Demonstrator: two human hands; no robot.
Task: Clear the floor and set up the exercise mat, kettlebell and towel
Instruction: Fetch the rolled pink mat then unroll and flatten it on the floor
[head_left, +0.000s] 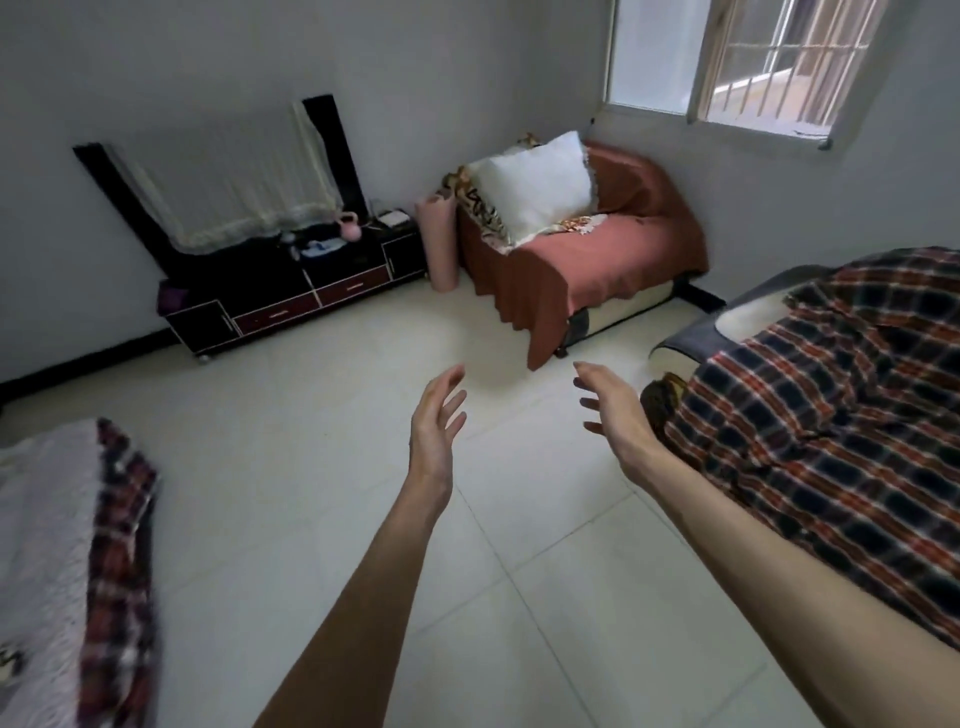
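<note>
A rolled pink exercise mat (437, 244) stands upright on the floor between the dark TV cabinet (291, 291) and the red-covered armchair (582, 249). On the cabinet top sits a small pink kettlebell (349, 227). I cannot make out a towel for certain. My left hand (436, 421) and my right hand (613, 410) are stretched forward over the white tiled floor (311, 493), palms facing each other, fingers relaxed, holding nothing. Both hands are well short of the mat and kettlebell.
A white pillow (535, 182) leans on the armchair. A sofa under a plaid blanket (831, 415) fills the right side. At the lower left is another seat with a fluffy grey cover (41, 545). A cloth-draped screen (234, 187) stands on the cabinet.
</note>
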